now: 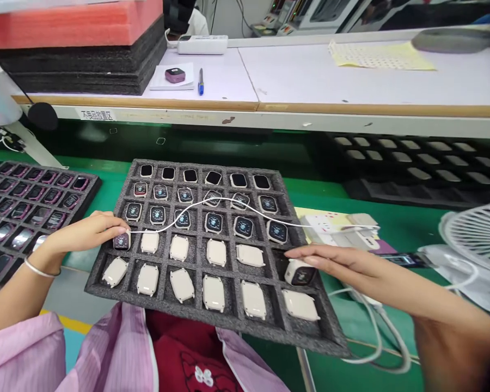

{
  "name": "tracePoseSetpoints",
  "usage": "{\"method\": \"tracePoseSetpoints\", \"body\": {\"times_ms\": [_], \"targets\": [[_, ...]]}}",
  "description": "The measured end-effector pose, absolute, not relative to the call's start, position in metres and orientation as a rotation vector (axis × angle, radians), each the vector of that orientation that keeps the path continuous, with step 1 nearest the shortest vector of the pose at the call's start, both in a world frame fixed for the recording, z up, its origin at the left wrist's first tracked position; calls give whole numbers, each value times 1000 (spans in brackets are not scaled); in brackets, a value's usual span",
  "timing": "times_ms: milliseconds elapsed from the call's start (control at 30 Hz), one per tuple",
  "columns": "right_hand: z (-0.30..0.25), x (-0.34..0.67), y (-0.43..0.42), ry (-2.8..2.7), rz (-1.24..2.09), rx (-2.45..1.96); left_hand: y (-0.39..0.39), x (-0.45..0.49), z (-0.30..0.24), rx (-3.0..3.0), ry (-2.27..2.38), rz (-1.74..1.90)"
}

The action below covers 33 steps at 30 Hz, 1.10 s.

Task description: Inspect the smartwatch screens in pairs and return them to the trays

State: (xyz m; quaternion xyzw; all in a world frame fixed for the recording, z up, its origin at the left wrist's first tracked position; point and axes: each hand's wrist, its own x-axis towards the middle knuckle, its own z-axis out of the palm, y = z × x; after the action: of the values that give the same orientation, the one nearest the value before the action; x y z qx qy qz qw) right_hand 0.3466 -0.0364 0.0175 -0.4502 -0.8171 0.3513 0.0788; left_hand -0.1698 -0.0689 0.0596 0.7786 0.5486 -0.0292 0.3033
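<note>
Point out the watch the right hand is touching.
The tilted pale watch, rightmost in the central tray's second row from the wearer. The right hand touches it; its dark screen shows, while the four watches left of it lie backs up.

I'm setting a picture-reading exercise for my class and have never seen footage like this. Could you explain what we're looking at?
There is no robot: a person works bare-handed, filmed by a camera worn on the head, looking forward and down. In front, at a green table, sits a grey foam tray whose compartments hold smartwatches: the far rows show screens, the near ones mostly pale backs. The left hand touches a face-up watch at the tray's left side, beside a white cable crossing the tray. The right hand touches a tilted watch at the right side. How firmly either is held is unclear.
</note>
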Motion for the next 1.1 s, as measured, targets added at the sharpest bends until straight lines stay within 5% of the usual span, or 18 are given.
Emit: {"method": "tracePoseSetpoints", "body": {"times_ms": [267,500,867,1100], "targets": [[20,336,-35,-2542,958,-1284,-66,-167,62,2073,1454,-98],[23,331,-37,-2431,987,-1406,-83,-134,58,2086,1698,298],[42,317,-42,-2535,953,-1354,-84,-100,40,2734,1473,-13],[38,319,-38,-2426,881,-1451,-47,-130,54,2130,1460,125]]}}
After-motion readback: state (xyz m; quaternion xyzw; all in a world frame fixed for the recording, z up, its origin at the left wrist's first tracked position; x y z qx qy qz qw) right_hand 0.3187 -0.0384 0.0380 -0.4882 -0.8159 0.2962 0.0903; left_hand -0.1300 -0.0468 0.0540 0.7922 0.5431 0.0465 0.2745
